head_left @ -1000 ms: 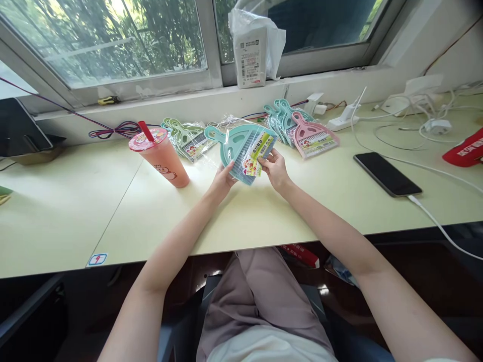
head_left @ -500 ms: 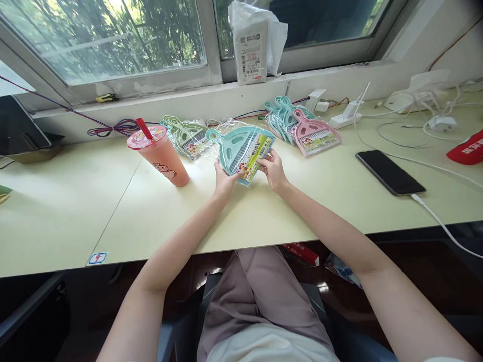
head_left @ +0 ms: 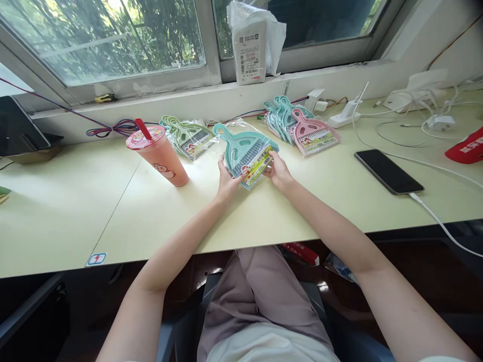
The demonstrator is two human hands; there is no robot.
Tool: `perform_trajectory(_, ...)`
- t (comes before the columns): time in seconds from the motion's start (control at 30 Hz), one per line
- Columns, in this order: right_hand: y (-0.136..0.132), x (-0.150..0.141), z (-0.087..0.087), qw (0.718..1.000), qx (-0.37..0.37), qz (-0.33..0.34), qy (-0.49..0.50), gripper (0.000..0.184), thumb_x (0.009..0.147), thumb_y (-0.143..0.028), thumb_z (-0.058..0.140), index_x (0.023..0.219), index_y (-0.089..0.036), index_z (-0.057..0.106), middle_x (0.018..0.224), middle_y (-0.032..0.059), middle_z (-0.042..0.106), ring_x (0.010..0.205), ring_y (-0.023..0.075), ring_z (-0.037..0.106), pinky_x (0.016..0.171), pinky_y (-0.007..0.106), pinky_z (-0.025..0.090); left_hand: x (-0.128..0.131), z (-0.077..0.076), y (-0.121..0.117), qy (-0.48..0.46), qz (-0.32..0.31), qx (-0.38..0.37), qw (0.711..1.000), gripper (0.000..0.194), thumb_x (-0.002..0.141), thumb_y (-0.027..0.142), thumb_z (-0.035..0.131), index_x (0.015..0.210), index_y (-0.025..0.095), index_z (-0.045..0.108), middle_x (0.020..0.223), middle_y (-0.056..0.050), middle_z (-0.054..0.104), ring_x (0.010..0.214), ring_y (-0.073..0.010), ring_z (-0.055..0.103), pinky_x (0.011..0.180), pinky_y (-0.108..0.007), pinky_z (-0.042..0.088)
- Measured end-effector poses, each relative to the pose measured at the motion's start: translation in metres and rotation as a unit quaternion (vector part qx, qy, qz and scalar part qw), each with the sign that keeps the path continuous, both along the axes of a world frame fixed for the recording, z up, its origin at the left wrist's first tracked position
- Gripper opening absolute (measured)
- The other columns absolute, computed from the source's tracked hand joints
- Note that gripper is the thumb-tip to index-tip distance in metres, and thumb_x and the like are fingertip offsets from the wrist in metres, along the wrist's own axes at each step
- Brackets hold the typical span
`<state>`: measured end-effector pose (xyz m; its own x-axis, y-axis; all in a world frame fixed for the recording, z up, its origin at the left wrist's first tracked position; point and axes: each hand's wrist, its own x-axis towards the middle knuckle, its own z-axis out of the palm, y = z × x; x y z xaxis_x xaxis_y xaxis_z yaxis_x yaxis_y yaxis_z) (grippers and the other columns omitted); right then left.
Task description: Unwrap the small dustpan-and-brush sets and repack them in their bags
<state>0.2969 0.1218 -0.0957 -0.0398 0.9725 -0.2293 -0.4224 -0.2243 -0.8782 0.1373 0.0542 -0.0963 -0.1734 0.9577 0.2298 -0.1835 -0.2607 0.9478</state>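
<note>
A light blue mini dustpan and brush set point(head_left: 243, 150) in clear plastic wrap is held above the table, its handle toward the upper left. My left hand point(head_left: 228, 180) grips the lower left edge, thumb on the front. My right hand point(head_left: 278, 171) pinches the right edge beside the yellow printed label, with some fingers behind the pack. To the left lie several green wrapped dustpan sets point(head_left: 186, 137), overlapping. Behind and to the right is a pile of blue wrapped sets point(head_left: 281, 118), with a pink set point(head_left: 315, 133) at its front.
A pink drink cup point(head_left: 160, 157) with a red straw stands left of my hands. On the right a black phone point(head_left: 389, 172) lies plugged into a white cable. White chargers and cords point(head_left: 439, 110) fill the back right. A wrapped box point(head_left: 250, 53) stands on the windowsill.
Both hands and the blue dustpan set have shifted slightly right and the pack has tilted a little. My right thumb now lies over the label's edge. The piles have stayed put.
</note>
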Motion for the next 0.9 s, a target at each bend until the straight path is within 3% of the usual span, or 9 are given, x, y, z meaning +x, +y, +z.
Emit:
perform_trajectory(0.23, 0.004, 0.004, -0.002, 1.0, -0.015, -0.023, -0.009, 0.024, 0.091, -0.046, 0.066, 0.089, -0.024, 0.055, 0.074, -0.0009, 0.066, 0.062, 0.0166, 0.067, 0.063, 0.031, 0.063, 0.003, 0.003, -0.002, 0.036, -0.009, 0.014, 0.999, 0.118, 0.055, 0.044, 0.099, 0.151, 0.032, 0.032, 0.153, -0.012, 0.049, 0.149, -0.0315, 0.042, 0.123, -0.042, 0.038)
perform_trajectory(0.43, 0.001, 0.001, 0.004, 0.999, 0.035, 0.03, 0.01, 0.027, 0.09, -0.048, 0.069, 0.094, -0.024, 0.059, 0.085, 0.0017, 0.073, 0.075, 0.0193, 0.072, 0.073, 0.035, 0.066, -0.003, 0.0, 0.003, 0.046, 0.016, 0.028, 0.998, 0.117, 0.057, 0.045, 0.097, 0.151, 0.031, 0.029, 0.153, -0.012, 0.049, 0.149, -0.0302, 0.042, 0.125, -0.041, 0.035)
perform_trajectory(0.57, -0.008, -0.003, 0.012, 0.987, 0.105, 0.113, 0.038, 0.021, 0.085, -0.031, 0.074, 0.1, -0.025, 0.061, 0.096, 0.0007, 0.076, 0.088, 0.0189, 0.075, 0.088, 0.038, 0.066, -0.012, 0.002, 0.004, 0.052, 0.059, 0.031, 0.996, 0.114, 0.06, 0.044, 0.096, 0.151, 0.031, 0.027, 0.159, -0.012, 0.041, 0.148, -0.0278, 0.043, 0.126, -0.04, 0.033)
perform_trajectory(0.63, -0.01, -0.005, 0.012, 0.987, 0.106, 0.114, 0.029, 0.02, 0.082, -0.019, 0.073, 0.097, -0.025, 0.061, 0.094, -0.0007, 0.076, 0.09, 0.018, 0.075, 0.092, 0.039, 0.065, -0.013, 0.004, 0.002, 0.049, 0.061, 0.023, 0.997, 0.116, 0.06, 0.041, 0.096, 0.152, 0.031, 0.026, 0.161, -0.012, 0.04, 0.15, -0.028, 0.041, 0.126, -0.04, 0.033)
perform_trajectory(0.77, -0.01, -0.007, 0.008, 0.994, 0.09, 0.056, 0.023, 0.022, 0.079, -0.009, 0.071, 0.091, -0.022, 0.059, 0.088, 0.0001, 0.076, 0.091, 0.019, 0.076, 0.093, 0.04, 0.065, -0.006, 0.008, -0.002, -0.01, 0.02, -0.011, 1.0, 0.122, 0.059, 0.033, 0.096, 0.155, 0.033, 0.021, 0.154, -0.011, 0.05, 0.147, -0.0297, 0.047, 0.123, -0.042, 0.039)
perform_trajectory(0.9, -0.009, -0.008, 0.007, 0.993, 0.114, 0.014, 0.025, 0.027, 0.077, -0.014, 0.078, 0.093, -0.023, 0.058, 0.092, 0.0011, 0.075, 0.098, 0.0217, 0.075, 0.092, 0.041, 0.065, 0.004, 0.006, -0.006, -0.071, -0.067, -0.063, 0.993, 0.093, 0.068, 0.032, 0.09, 0.146, 0.03, 0.039, 0.146, -0.009, 0.059, 0.138, -0.0292, 0.057, 0.122, -0.048, 0.042)
